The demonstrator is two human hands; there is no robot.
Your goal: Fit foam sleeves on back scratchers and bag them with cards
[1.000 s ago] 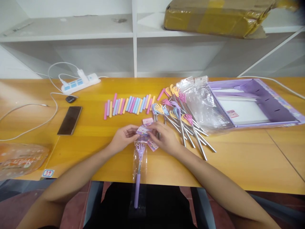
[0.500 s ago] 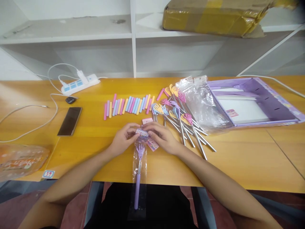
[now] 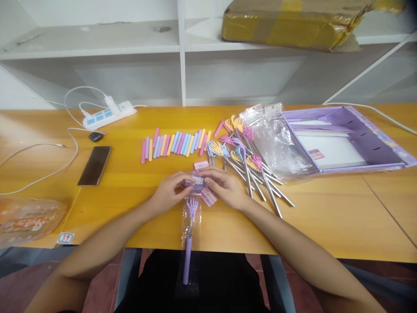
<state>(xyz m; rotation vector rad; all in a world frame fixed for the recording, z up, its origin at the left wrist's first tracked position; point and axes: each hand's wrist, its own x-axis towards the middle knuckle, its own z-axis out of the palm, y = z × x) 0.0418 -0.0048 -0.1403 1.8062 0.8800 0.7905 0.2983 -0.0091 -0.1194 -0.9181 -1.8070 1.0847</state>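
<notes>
My left hand pinches the left side of the top of a clear plastic bag, where a small printed card shows. On the other side, my right hand closes on the same top edge. Inside the bag lies a purple back scratcher, its hand-shaped head up near my fingers and its handle hanging past the table edge over my lap. Pink printed cards lie beside and behind my fingers, partly covered. To the right, several back scratcher rods with coloured hand-shaped heads are piled up.
Pastel handle tubes lie in a row behind my hands. Clear empty bags lean against an open purple box at right. A phone, a power strip and an orange plastic packet are at left; a taped carton sits on the shelf.
My fingers have shifted slightly at the bag's top, and the card there now looks flatter and sits a little farther right. The rest stays in place.
</notes>
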